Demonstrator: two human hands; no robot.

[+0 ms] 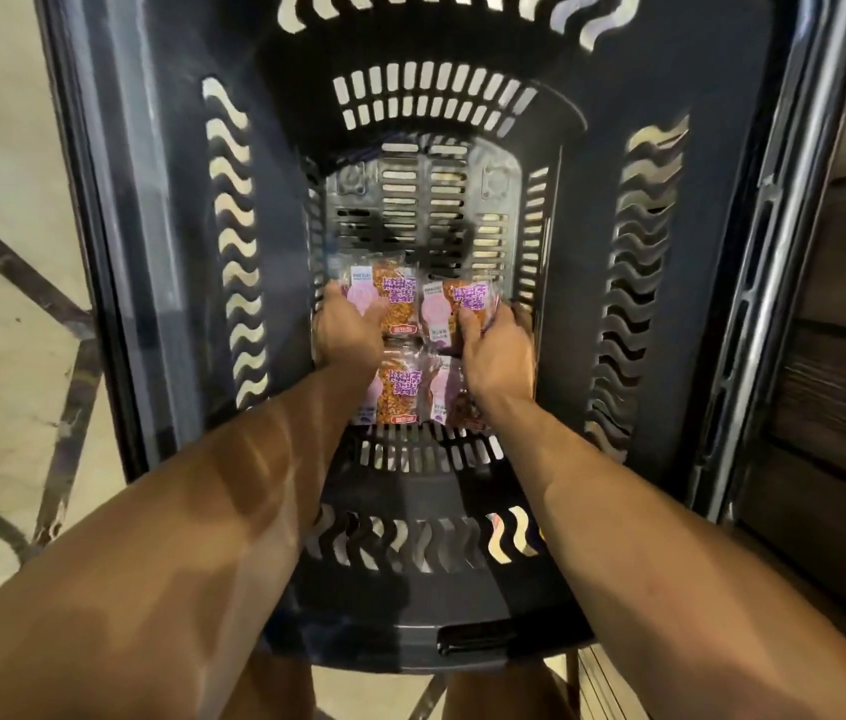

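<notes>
Saw fingers of the left hand (345, 324) curled over the left edge of the far-left packet (394, 298), thumb on top. Saw much the same at the right hand (496, 356): thumb pressed on the far-right packet (462, 301), fingers wrapped round its right edge (tips partly hidden). Located both packets flat on the bottom of the basket (150, 252), side by side and touching, long axes running away from the body. Noted near-left packet (397, 394) and near-right packet (444, 387) just under the wrists. Judged each hand nearest its own packet; would expect any shift to run along that axis, arms uncrossed.
</notes>
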